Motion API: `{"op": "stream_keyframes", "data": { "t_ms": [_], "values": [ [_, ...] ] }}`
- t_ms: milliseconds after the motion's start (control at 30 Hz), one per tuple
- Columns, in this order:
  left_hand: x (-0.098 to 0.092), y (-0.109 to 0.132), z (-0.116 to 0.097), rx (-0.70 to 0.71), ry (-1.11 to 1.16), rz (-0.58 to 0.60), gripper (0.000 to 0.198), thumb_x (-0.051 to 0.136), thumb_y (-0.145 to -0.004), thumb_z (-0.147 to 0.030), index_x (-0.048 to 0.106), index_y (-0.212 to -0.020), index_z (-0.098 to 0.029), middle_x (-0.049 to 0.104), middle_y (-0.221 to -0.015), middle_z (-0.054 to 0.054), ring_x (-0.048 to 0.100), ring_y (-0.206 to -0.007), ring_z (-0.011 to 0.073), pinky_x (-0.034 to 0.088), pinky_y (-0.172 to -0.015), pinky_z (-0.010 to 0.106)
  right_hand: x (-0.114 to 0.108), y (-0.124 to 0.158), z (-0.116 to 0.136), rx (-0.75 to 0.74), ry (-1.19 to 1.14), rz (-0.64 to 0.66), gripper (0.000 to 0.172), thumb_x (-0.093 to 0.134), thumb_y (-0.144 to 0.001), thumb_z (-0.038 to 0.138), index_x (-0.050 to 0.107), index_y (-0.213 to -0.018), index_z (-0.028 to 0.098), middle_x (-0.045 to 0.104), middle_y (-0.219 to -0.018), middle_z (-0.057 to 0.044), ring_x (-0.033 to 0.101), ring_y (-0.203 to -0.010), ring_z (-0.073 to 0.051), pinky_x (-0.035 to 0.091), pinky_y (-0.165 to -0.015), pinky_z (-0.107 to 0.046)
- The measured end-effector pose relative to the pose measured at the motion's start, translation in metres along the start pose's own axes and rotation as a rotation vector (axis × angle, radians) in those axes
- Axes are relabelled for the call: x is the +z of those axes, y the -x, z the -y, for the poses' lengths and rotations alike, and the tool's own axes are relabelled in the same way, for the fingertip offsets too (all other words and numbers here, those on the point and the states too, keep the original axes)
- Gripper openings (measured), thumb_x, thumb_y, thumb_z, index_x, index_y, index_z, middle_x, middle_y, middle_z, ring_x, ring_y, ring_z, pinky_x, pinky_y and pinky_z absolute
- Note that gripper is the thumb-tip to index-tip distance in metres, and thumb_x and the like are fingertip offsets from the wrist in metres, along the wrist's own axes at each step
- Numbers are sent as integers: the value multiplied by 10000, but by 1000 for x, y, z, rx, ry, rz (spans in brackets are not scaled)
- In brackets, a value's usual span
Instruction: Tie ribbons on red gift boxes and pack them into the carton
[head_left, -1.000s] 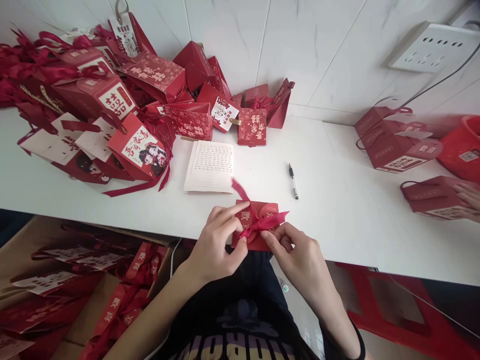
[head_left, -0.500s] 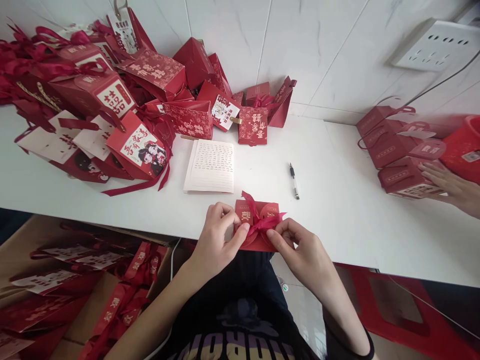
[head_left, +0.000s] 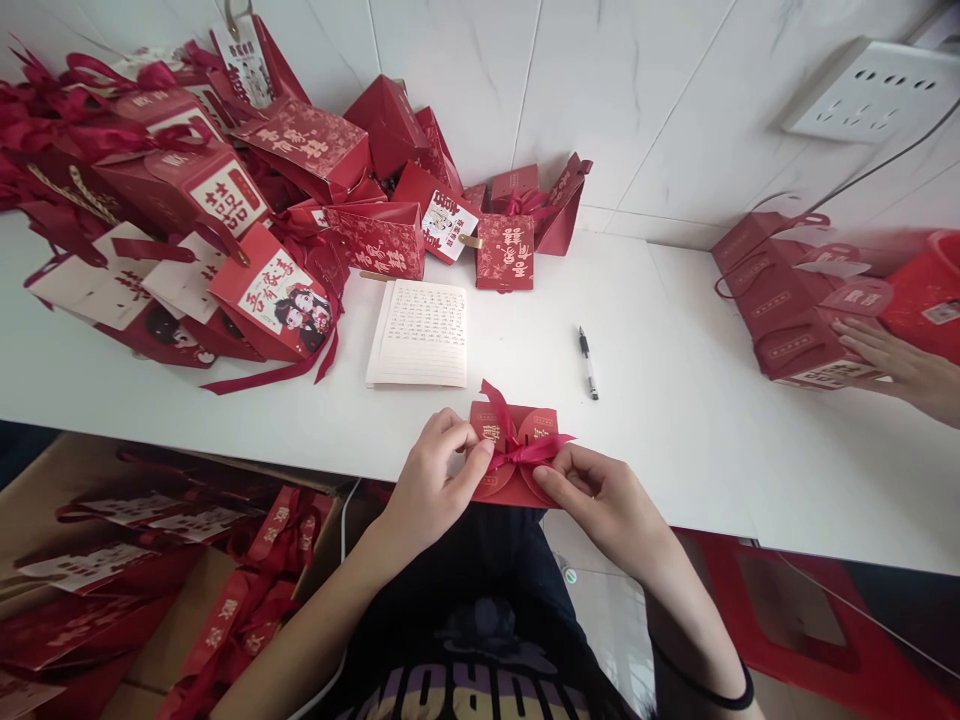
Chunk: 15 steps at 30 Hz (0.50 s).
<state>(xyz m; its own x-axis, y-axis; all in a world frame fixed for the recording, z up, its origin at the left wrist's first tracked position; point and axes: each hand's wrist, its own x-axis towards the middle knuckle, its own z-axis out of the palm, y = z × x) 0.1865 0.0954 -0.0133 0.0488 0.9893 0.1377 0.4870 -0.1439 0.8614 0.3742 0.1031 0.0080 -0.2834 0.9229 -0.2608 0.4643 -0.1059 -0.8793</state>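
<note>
A small red gift box (head_left: 517, 490) with gold lettering sits at the table's front edge before me. Across its top a magenta ribbon (head_left: 514, 448) is tied in a bow. My left hand (head_left: 442, 475) pinches the bow's left side between thumb and forefinger. On the other side my right hand (head_left: 600, 495) pinches the ribbon's right part, its other fingers curled. Beyond the box lie an open notebook (head_left: 420, 335) with rows of handwriting and a black-capped pen (head_left: 588, 362).
Many red gift boxes (head_left: 300, 140) are heaped along the wall at the left. A cardboard box (head_left: 176, 620) below holds more. At the right, another person's hand (head_left: 900, 365) touches a row of red boxes (head_left: 772, 295) near a red bucket (head_left: 930, 295). A power socket (head_left: 874, 90) is above.
My right hand has shifted slightly to the right, drawing the ribbon's right part outward. The other person's hand has pushed the nearest box back against the row.
</note>
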Motion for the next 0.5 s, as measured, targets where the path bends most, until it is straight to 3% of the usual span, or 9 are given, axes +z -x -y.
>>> {"op": "stream_keyframes", "data": {
  "t_ms": [167, 500],
  "values": [
    [0, 1, 2, -11, 11, 0, 276, 439, -897, -228, 364, -633, -198, 411, -681, -21, 449, -655, 113, 408, -634, 242, -7, -6, -2, -1, -97, 103, 425, 541, -818, 525, 395, -591, 197, 291, -528, 62, 231, -491, -91, 196, -455, -223],
    [1, -1, 3, 13, 35, -57, 284, 427, -885, -201, 323, -620, -204, 374, -649, -27, 398, -583, 104, 378, -559, 238, -14, -13, -6, -14, -245, 187, 461, 587, -799, 546, 390, -579, 192, 385, -599, 29, 319, -557, -112, 266, -510, -240]
  ]
}}
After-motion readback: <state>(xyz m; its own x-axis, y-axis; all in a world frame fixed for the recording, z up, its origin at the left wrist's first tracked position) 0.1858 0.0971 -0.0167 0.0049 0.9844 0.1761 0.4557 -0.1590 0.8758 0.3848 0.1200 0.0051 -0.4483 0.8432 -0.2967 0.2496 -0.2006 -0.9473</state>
